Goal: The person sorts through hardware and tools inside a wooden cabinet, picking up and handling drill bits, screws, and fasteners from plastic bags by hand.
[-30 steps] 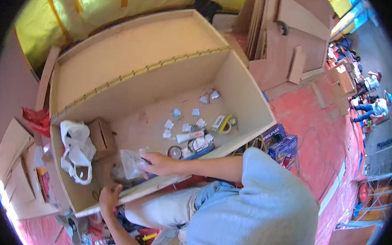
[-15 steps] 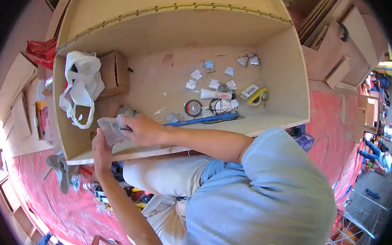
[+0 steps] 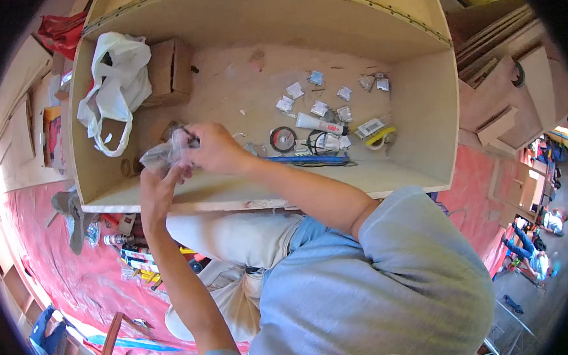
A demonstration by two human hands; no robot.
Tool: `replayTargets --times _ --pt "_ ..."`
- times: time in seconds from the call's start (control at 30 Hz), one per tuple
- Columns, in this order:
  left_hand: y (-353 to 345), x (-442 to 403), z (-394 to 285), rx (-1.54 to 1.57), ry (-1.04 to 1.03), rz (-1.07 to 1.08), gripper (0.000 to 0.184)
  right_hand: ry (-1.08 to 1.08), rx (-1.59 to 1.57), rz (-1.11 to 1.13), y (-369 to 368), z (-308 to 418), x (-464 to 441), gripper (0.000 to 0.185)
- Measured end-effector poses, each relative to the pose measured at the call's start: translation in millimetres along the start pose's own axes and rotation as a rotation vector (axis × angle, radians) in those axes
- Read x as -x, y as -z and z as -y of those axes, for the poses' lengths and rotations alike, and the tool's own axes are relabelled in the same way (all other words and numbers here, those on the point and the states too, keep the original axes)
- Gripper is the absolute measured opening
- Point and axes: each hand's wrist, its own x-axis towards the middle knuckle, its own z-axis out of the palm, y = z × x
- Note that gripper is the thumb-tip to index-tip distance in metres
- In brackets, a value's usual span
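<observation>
A small clear plastic bag (image 3: pixel 156 158) is held between my two hands, over the left front of a wooden box (image 3: pixel 421 106). My left hand (image 3: pixel 159 194) is closed on the bag's lower side. The fingers of my right hand (image 3: pixel 217 149) pinch its upper right part, where a small dark thing shows that I cannot make out. The bag's contents look greyish and blurred. Just beyond my hands, on the box floor, lies another crumpled bag, partly hidden.
A white carrier bag (image 3: pixel 119 77) and a cardboard box (image 3: pixel 168 71) stand in the box's left end. Small packets, a white tube (image 3: pixel 318 123), black tape (image 3: pixel 283 139), yellow tape (image 3: pixel 379 138) and a blue strip (image 3: pixel 296 158) lie to the right. Tools lie on the red floor sheet (image 3: pixel 49 222).
My view has shifted, so the box sits higher in it. Both hands still hold the bag, which has tilted and spread a little between them.
</observation>
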Motion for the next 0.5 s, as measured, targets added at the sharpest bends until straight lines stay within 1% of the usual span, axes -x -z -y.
replayTargets --times 0.1,0.17,0.23,0.27,0.37,0.4,0.5 --pt "3 2 4 -0.018 0.063 -0.054 0.014 0.222 0.192 -0.119 -8 -8 0 0.020" --pt "15 1 9 -0.222 0.081 -0.054 0.013 0.384 0.320 -0.202 -17 -8 2 0.021" --pt "25 4 3 -0.404 0.135 -0.047 0.014 0.275 0.348 -0.127 -25 -6 8 0.022" --pt "25 5 0 -0.478 0.026 -0.076 0.016 0.220 0.363 -0.091 -25 -5 10 0.023" --pt "33 6 -8 -0.258 0.086 -0.111 0.017 0.241 0.198 -0.097 -19 2 10 0.023" --pt "34 7 -13 -0.123 0.091 -0.088 0.018 0.197 0.141 -0.088 -16 2 8 0.024" --pt "13 11 -21 0.091 0.118 -0.132 0.023 0.077 -0.025 -0.073 -12 4 6 0.025"
